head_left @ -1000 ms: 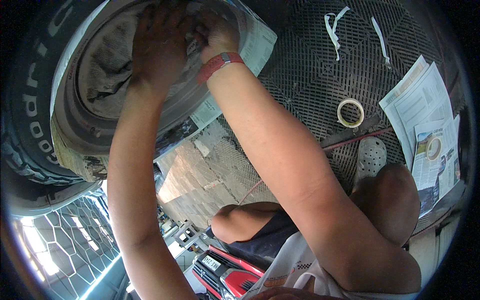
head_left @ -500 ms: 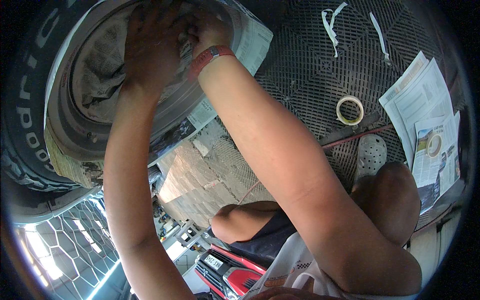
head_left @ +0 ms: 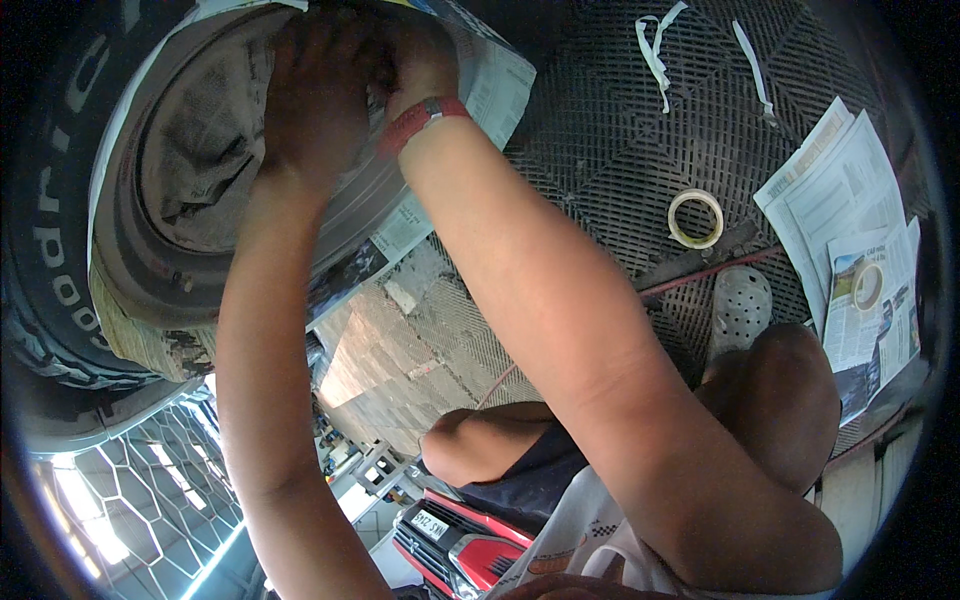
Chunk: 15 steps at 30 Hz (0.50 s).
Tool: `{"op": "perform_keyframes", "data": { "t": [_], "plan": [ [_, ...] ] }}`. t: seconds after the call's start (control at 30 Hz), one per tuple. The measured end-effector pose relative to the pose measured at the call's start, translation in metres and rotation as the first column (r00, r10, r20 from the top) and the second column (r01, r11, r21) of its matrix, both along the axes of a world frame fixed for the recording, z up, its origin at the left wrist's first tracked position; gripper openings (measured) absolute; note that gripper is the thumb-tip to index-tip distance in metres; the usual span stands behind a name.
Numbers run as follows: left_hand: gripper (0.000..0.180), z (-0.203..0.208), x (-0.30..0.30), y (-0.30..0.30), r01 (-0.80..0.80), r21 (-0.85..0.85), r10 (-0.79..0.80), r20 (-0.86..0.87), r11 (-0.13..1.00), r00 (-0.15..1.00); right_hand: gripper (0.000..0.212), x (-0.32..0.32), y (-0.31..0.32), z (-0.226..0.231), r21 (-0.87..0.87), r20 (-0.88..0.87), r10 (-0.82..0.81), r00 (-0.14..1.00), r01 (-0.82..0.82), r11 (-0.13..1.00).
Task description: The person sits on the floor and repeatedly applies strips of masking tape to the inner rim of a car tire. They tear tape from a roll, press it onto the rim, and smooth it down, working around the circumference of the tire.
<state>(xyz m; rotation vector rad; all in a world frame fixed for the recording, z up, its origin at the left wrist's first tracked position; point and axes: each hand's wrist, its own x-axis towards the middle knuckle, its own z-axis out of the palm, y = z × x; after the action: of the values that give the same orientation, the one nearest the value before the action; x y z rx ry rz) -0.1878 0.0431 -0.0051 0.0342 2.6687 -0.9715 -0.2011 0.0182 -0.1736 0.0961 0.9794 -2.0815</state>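
A wheel stands at the upper left, its dark tyre (head_left: 50, 205) ringed by sheets of newspaper (head_left: 500, 95) that stick out around the rim (head_left: 200, 285). Crumpled newspaper (head_left: 200, 170) is stuffed inside the rim. My left hand (head_left: 315, 100) lies in shadow against this newspaper, fingers stretched toward the top of the wheel. Close beside it is my right hand (head_left: 425, 65), with a red watch strap (head_left: 425, 120) on its wrist. Its fingers bend in toward the left hand. Deep shadow hides its fingertips and anything between them.
A roll of masking tape (head_left: 695, 218) lies on the dark grated floor mat (head_left: 590, 150). At the right are loose newspaper sheets (head_left: 835, 200) with a second tape roll (head_left: 868, 287) on top. Torn white strips (head_left: 655, 55) lie farther off. A red vehicle (head_left: 480, 555) shows behind me.
Both hands have shifted slightly to the right along the inside of the wheel. The left fingers look less spread than before. The view has tilted a little.
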Motion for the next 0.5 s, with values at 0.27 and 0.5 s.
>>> {"op": "perform_keyframes", "data": {
  "t": [0.27, 0.5],
  "plan": [
    [0.038, -0.001, 0.017, -0.002, -0.039, -0.108, 0.048, 0.083, 0.993, 0.995, 0.031, 0.016, 0.039, 0.036, -0.152, 0.678, -0.030, 0.734, 0.180, 0.972],
    [0.039, -0.001, 0.011, -0.008, -0.013, -0.041, 0.016, 0.081, 0.999, 0.997, 0.031, 0.025, 0.009, 0.012, -0.266, 0.650, -0.102, 0.753, 0.351, 0.898]
  ]
}}
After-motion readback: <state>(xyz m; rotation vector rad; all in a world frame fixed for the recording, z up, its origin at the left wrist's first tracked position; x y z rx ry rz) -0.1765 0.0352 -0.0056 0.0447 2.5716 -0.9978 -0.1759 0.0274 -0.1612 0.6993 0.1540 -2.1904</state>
